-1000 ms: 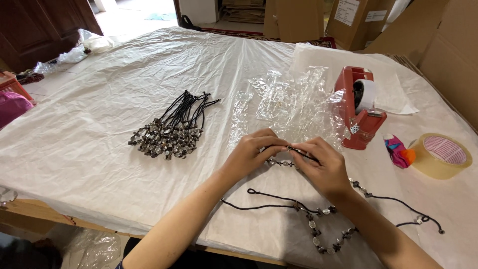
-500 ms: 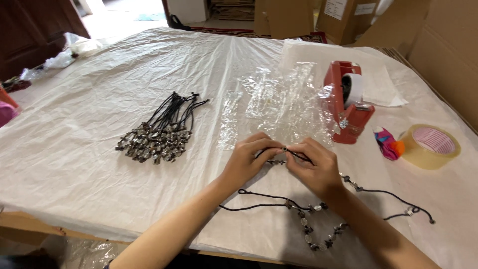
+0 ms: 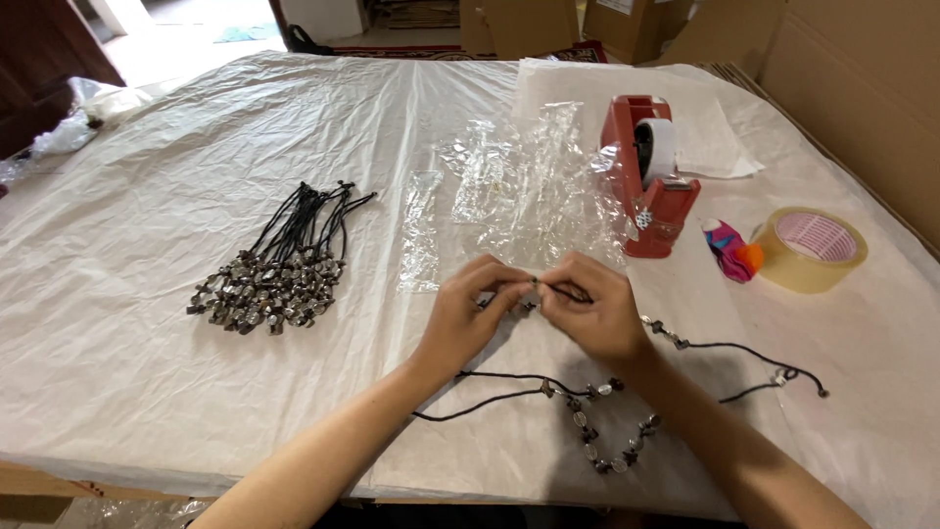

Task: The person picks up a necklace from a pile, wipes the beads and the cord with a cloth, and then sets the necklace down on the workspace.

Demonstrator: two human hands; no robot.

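Thin black cord (image 3: 563, 290) — pinched between left hand (image 3: 472, 313), right hand (image 3: 592, 312).

The two hands, left hand (image 3: 468, 315) and right hand (image 3: 590, 312), meet mid-table. The pile of necklaces (image 3: 274, 274) lies at nine o'clock, the tape holder (image 3: 654, 176) at one, the tape roll (image 3: 811, 249) at three, and the loose necklace (image 3: 597, 416) at six.

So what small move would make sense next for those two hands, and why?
Probably drawing the black cord a little further through the fingertips. Both the left hand and right hand pinch it between them, while the rest of the beaded necklace trails slack on the white sheet below.
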